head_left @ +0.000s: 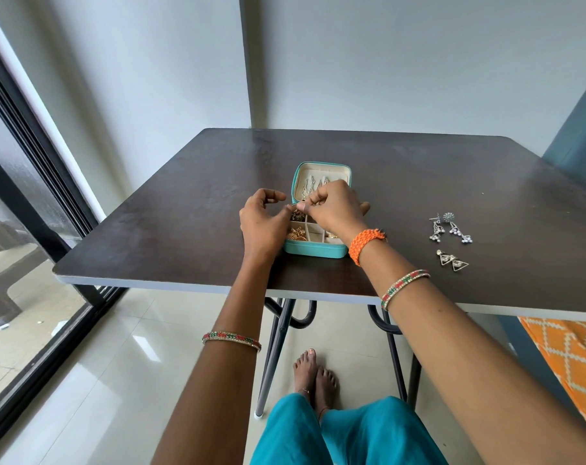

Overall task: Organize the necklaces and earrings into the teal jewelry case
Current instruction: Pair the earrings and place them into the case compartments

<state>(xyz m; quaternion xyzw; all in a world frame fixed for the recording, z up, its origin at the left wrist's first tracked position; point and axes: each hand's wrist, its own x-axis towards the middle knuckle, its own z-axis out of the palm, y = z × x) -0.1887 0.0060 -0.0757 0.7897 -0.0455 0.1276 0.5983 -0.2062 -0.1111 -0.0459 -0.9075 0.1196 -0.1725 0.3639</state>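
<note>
A person sits at a dark bench (184, 209), seen from a camera on their head, with both hands over an open teal jewelry case (318, 251) near the bench's middle. The case's lid lies flat, away from the person, and silver necklace chains (310, 187) show against its cream lining. The near half is split into small compartments; gold earrings (296, 233) fill the left ones, and at least one middle compartment looks bare.

The right hand (335, 209) has its fingers curled with thumb and fingertips pressed together in a pinch, apparently on a small piece too tiny to make out. The left hand (263, 219) hovers at the case's left edge with fingers loosely curled, and whether it holds anything cannot be told.

Well to the right of the case lie a pair of silver dangling earrings (451, 229) and, nearer the person, a pair of triangular earrings (452, 260). Judging from this, the task is well along, with these two pairs left.
</note>
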